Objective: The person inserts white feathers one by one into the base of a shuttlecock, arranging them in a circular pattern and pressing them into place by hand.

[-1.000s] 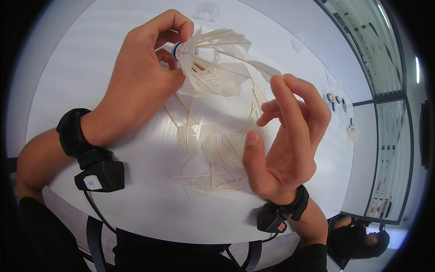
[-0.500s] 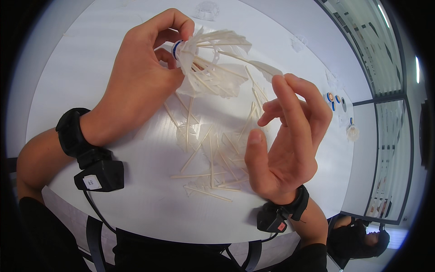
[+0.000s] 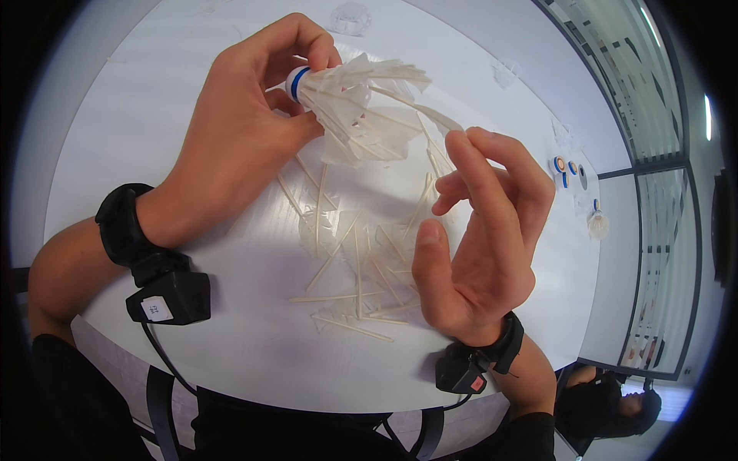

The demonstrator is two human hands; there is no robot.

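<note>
Two hands work on one white shuttlecock above a round white table.

We hold the shuttlecock (image 3: pixel 346 100) up in our left hand (image 3: pixel 231 146), pinching its round white base with the blue band, and its feathers fan out toward the right. Our right hand (image 3: pixel 477 246) is open and holds nothing, its fingers close to the feather tips. Many loose feathers (image 3: pixel 354 269) lie in a heap on the table (image 3: pixel 138 92) under our hands. We think we are pulling feathers out one by one, so next we must pinch one thin stem and tug gently. Small blue-and-white caps (image 3: pixel 565 169) sit far off by the right edge. A little white tag (image 3: pixel 156 309) sits on our black left wristband (image 3: pixel 165 288).
</note>
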